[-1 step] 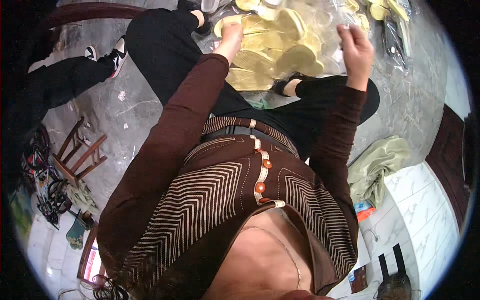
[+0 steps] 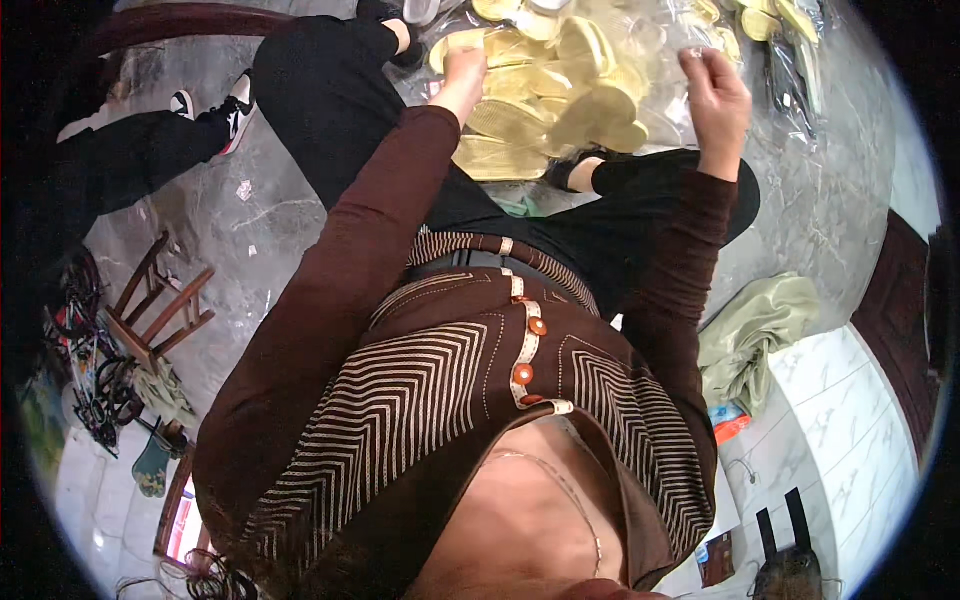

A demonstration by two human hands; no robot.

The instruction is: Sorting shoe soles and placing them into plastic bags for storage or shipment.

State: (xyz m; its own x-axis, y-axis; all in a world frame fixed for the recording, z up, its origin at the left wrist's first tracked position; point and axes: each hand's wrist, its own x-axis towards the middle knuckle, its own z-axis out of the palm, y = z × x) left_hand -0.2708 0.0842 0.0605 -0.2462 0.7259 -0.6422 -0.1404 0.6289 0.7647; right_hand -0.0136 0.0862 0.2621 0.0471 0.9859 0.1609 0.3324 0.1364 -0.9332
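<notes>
My left hand (image 2: 463, 78) is closed on the end of a yellow slipper sole (image 2: 463, 41) at the left side of a pile. The pile of yellow slipper soles (image 2: 505, 118) lies between my feet, with clear plastic around and over it. To the right, my right hand (image 2: 719, 105) is raised apart from the pile, thumb and fingers pinched together. A tiny whitish bit (image 2: 697, 53) shows at its fingertips, too small to name.
More yellow soles in clear plastic (image 2: 775, 22) lie at the far right. Another person's shoe (image 2: 236, 112) rests on the grey floor at left, near a wooden stool (image 2: 160, 300). A pale green cloth (image 2: 760, 335) lies bunched at right. Small paper scraps (image 2: 244, 190) dot the floor.
My right hand has shifted very slightly to the right. Otherwise the scene looks the same.
</notes>
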